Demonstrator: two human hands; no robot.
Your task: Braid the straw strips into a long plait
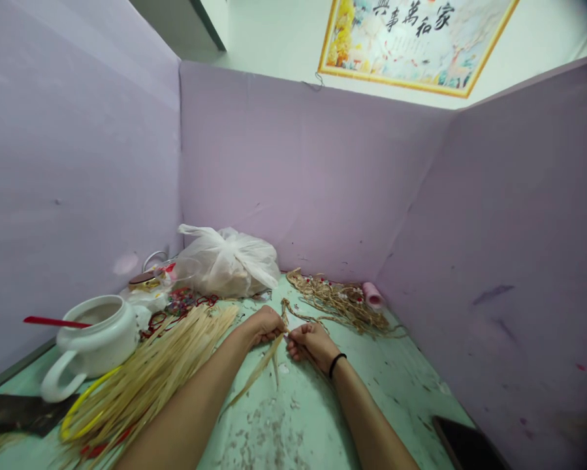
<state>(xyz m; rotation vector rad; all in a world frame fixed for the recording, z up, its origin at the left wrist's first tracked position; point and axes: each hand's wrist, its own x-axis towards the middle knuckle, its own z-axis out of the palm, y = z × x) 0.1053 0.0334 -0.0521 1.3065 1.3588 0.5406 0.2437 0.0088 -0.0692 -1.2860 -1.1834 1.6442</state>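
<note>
Trailing from left grip (265,324): straw (256,374) (pale)

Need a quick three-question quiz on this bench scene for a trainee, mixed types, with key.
1. True or false: the black band is worn on the left wrist.
2. Which of these lies near the back right corner of the table?
A) yellow hoop
B) pink spool
C) white plastic bag
3. Fill in: the left hand and right hand come close together, with pale ____ trailing below them.

Key:
1. False; the black band is on the right wrist.
2. B.
3. Strips.
</note>
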